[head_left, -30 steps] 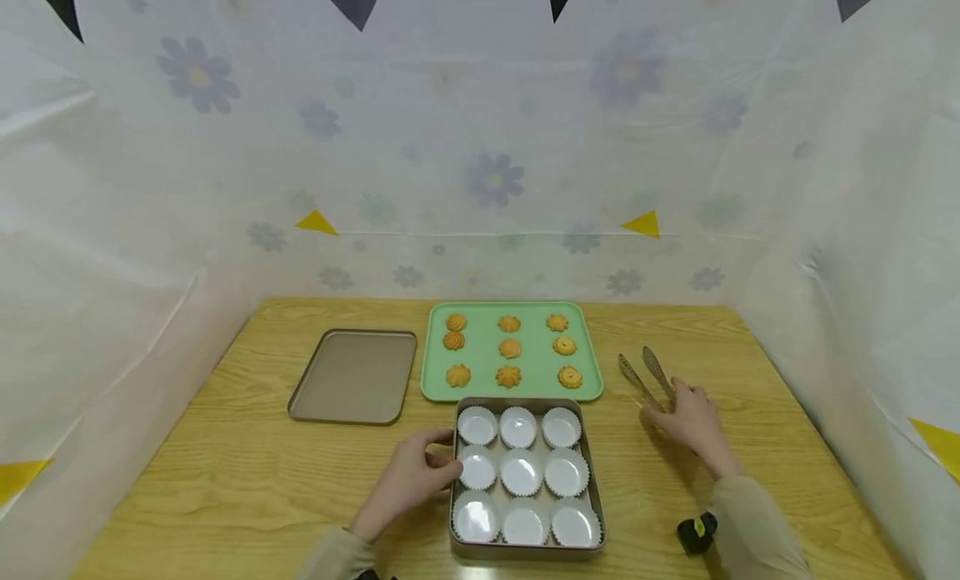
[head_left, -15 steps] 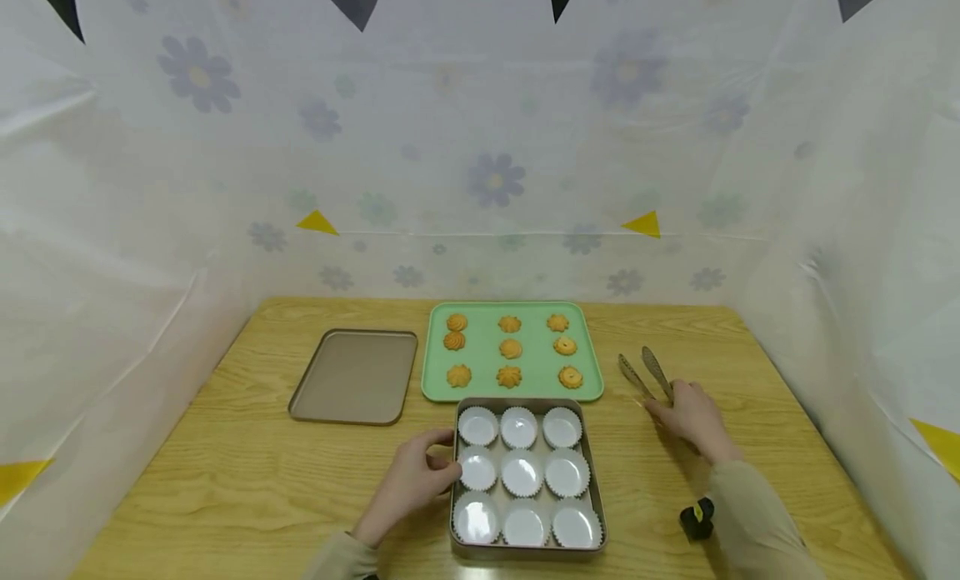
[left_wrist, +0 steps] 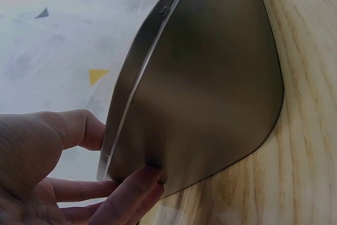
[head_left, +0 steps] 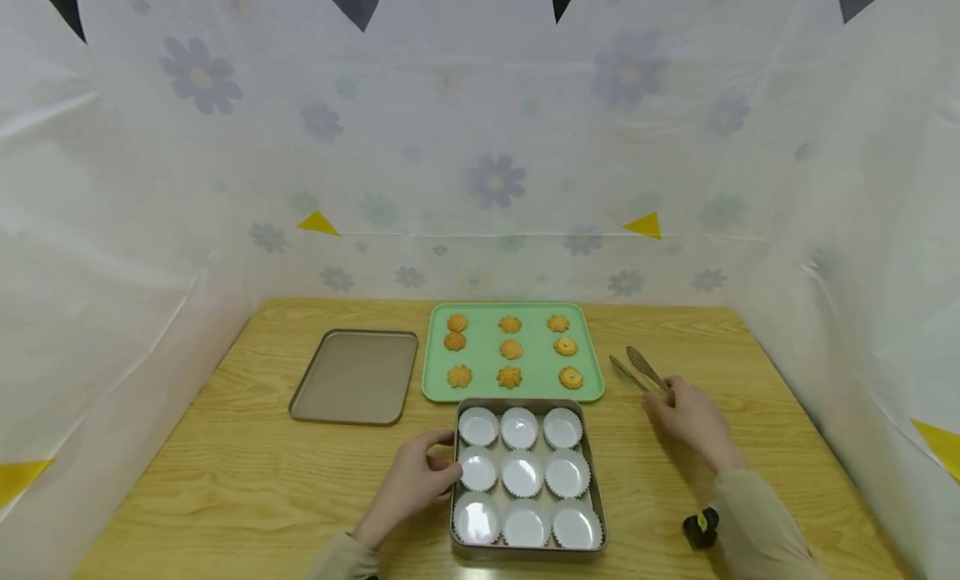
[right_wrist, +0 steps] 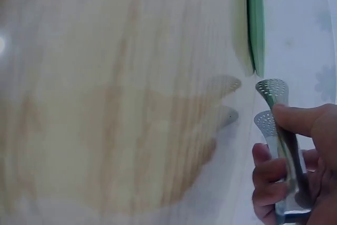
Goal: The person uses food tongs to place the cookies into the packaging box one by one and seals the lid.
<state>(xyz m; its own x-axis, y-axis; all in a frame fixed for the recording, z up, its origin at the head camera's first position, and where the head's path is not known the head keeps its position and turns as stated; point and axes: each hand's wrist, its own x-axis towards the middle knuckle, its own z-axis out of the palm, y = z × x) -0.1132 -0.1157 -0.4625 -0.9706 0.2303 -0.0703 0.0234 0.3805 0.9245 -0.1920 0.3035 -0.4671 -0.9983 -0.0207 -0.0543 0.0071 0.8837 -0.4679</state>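
In the head view my left hand (head_left: 408,480) holds the left side of a deep metal baking tin (head_left: 528,553). The left wrist view shows the thumb at the rim and the fingers against the outer wall (left_wrist: 210,77). White fluted paper cups (head_left: 522,473) stand in rows inside this tin. To the right, my right hand (head_left: 693,422) grips metal tongs (head_left: 648,366), their two perforated tips spread apart with nothing between them. The right wrist view has the tongs (right_wrist: 288,146) between thumb and fingers, above the wooden table.
Behind the tin lies a green tray (head_left: 483,363) bearing several golden cookies (head_left: 510,349) in rows. A shallow brown metal tray (head_left: 356,376) sits at the back left of the wooden table (head_left: 247,480). A black object (head_left: 701,528) shows beside the right sleeve. Plastic sheeting surrounds the table.
The tongs' tips have shifted a little left toward the green tray and look slightly closer together. My left hand and the tin stay where they were.
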